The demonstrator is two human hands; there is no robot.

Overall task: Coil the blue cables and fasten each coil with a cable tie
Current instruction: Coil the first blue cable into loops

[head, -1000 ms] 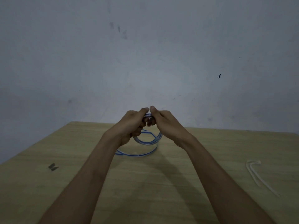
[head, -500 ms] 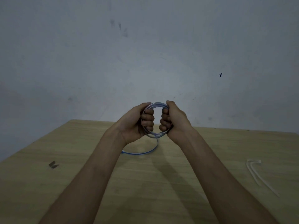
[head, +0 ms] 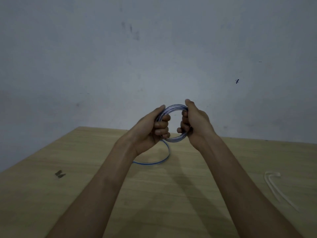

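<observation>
A blue cable coil [head: 175, 107] of several turns is held upright in the air above the wooden table [head: 171, 194]. My left hand [head: 152, 126] grips its left side and my right hand [head: 193, 122] grips its right side, fingers curled through the ring. A loose tail of the blue cable [head: 161, 160] hangs from the left hand and curves down onto the table. White cable ties [head: 274, 184] lie on the table at the right, apart from both hands.
A grey wall [head: 154, 57] rises behind the table's far edge. A small dark mark [head: 60, 174] sits on the table at the left.
Both hands have lifted the coil higher and spread apart, widening the ring. Less loose cable lies on the table than a second ago.
</observation>
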